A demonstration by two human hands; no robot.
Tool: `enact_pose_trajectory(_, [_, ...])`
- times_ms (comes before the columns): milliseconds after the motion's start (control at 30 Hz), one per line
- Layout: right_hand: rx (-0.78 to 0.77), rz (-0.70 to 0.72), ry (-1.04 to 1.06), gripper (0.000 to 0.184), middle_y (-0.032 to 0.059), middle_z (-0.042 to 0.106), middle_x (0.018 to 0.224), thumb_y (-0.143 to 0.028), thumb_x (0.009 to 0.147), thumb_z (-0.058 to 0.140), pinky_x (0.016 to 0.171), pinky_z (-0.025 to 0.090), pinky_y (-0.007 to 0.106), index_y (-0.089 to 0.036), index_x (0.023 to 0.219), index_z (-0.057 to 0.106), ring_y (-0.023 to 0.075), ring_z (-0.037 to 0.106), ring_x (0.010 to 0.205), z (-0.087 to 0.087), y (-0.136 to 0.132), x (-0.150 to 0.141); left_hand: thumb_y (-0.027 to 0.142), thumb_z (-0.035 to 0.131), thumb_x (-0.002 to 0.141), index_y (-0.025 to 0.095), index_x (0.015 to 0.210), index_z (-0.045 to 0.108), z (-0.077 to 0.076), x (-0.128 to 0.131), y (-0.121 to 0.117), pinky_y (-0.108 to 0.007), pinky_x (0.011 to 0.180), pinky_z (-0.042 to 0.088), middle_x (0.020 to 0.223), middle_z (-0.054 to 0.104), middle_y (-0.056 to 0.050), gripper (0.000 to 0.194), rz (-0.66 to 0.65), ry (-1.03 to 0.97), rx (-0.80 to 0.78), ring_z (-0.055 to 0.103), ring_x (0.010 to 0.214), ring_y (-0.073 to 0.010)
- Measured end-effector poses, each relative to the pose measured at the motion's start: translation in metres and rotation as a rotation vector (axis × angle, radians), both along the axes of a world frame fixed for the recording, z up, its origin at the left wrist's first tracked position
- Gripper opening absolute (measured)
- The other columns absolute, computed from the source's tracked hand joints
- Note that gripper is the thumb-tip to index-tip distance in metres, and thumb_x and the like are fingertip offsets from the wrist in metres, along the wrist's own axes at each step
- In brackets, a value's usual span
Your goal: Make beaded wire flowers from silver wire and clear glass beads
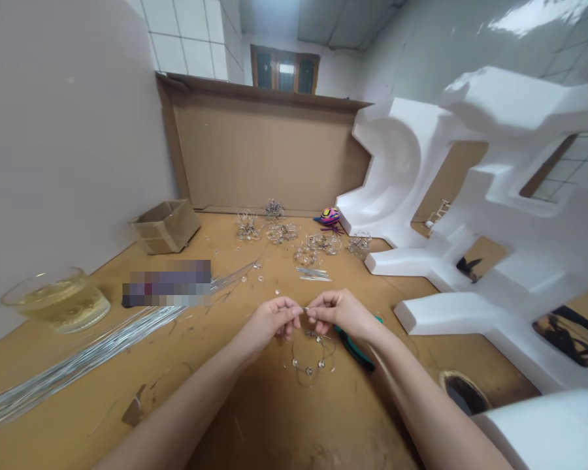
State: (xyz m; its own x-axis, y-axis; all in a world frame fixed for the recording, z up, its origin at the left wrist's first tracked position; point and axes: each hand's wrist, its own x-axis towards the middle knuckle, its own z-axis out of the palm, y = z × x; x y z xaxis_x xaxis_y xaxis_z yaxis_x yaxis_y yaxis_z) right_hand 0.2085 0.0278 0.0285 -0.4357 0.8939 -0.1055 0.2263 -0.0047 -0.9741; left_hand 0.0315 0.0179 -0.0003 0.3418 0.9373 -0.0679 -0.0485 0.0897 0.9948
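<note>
**My hands pinch a thin wire above a beaded wire loop**

My left hand (272, 320) and right hand (340, 312) are both closed, thumbs and fingers gripping a thin wire (304, 309) between them. Just below, a beaded wire loop (311, 358) hangs from it or lies on the tabletop (294, 418); I can't tell which. Green-handled pliers (355, 346) lie just beside it, partly hidden under my right hand. Ahead sit finished wire pieces (281, 233), a bright striped ball ornament (330, 217) and short cut wires (313, 274). At the left are a bundle of straight silver wire (78, 352), a glass bowl of yellowish liquid (56, 300), a blurred patch (166, 284) and a cardboard box (165, 225). White foam packing (470, 196) walls off the right side.
</note>
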Motion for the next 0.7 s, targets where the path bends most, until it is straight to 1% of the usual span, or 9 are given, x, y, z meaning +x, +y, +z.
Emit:
enact_pose_trajectory(100, [-0.002, -0.027, 0.043, 0.039, -0.0006, 0.061, 0.059, -0.049, 0.058, 0.069, 0.050, 0.048, 0.023, -0.013, 0.069, 0.060, 0.0076, 0.055, 0.046, -0.0002, 0.0011, -0.0017, 0.042, 0.061, 0.069, 0.015, 0.072, 0.051, 0.0008, 0.0013, 0.0001, -0.019, 0.045, 0.039, 0.058, 0.055, 0.004, 0.028, 0.032, -0.008, 0.034, 0.045, 0.043, -0.0057])
enact_pose_trajectory(167, [-0.002, -0.035, 0.043, 0.038, -0.0006, 0.061, 0.058, -0.048, 0.060, 0.068, 0.050, 0.047, 0.022, -0.013, 0.069, 0.060, 0.0076, 0.055, 0.046, -0.0006, 0.0012, -0.0023, 0.041, 0.060, 0.070, 0.015, 0.073, 0.051, 0.0001, 0.0020, 0.0002, -0.020, 0.046, 0.039, 0.058, 0.055, 0.004, 0.028, 0.024, -0.009, 0.042, 0.045, 0.044, -0.0058])
enact_pose_trajectory(333, [0.002, -0.040, -0.047, 0.030, -0.0003, 0.060, 0.054, -0.042, 0.063, 0.066, 0.045, 0.043, 0.021, -0.013, 0.067, 0.060, 0.0082, 0.053, 0.044, -0.0027, 0.0018, 0.0015, 0.041, 0.059, 0.070, 0.015, 0.073, 0.051, -0.0050, 0.0033, 0.0006, -0.020, 0.046, 0.039, 0.060, 0.056, 0.003, 0.027, 0.030, 0.002, 0.047, 0.045, 0.044, -0.0060])
enact_pose_trajectory(433, [0.060, -0.073, -0.119, 0.023, -0.0027, 0.056, 0.048, -0.036, 0.064, 0.067, 0.044, 0.037, 0.019, -0.013, 0.066, 0.063, 0.0066, 0.046, 0.042, -0.0045, 0.0038, 0.0044, 0.043, 0.058, 0.071, 0.016, 0.075, 0.051, -0.0045, 0.0035, 0.0004, -0.020, 0.047, 0.038, 0.060, 0.055, 0.003, 0.029, 0.063, 0.018, 0.051, 0.046, 0.044, -0.0065])
enact_pose_trajectory(500, [0.110, -0.077, -0.150, 0.019, -0.0027, 0.057, 0.051, -0.032, 0.063, 0.068, 0.047, 0.036, 0.019, -0.014, 0.066, 0.065, 0.0067, 0.045, 0.046, -0.0058, 0.0048, 0.0045, 0.044, 0.059, 0.069, 0.016, 0.079, 0.052, -0.0028, 0.0039, -0.0002, -0.020, 0.046, 0.036, 0.059, 0.052, 0.005, 0.031, 0.083, 0.049, 0.059, 0.044, 0.044, -0.0064])
enact_pose_trajectory(600, [0.141, -0.036, -0.175, 0.021, -0.0021, 0.059, 0.057, -0.034, 0.063, 0.068, 0.051, 0.037, 0.020, -0.014, 0.067, 0.066, 0.0079, 0.047, 0.052, -0.0077, 0.0042, 0.0021, 0.046, 0.062, 0.065, 0.016, 0.081, 0.056, -0.0016, 0.0053, -0.0013, -0.019, 0.042, 0.029, 0.059, 0.050, 0.006, 0.034, 0.105, 0.106, 0.076, 0.038, 0.041, -0.0048])
enact_pose_trajectory(700, [0.141, -0.011, -0.204, 0.029, -0.0026, 0.056, 0.052, -0.043, 0.065, 0.065, 0.047, 0.034, 0.020, -0.013, 0.066, 0.065, 0.0072, 0.043, 0.046, -0.0089, 0.0013, -0.0006, 0.047, 0.063, 0.063, 0.016, 0.075, 0.057, -0.0027, 0.0061, -0.0014, -0.019, 0.040, 0.025, 0.060, 0.052, 0.006, 0.034, 0.132, 0.105, 0.068, 0.034, 0.038, -0.0036])
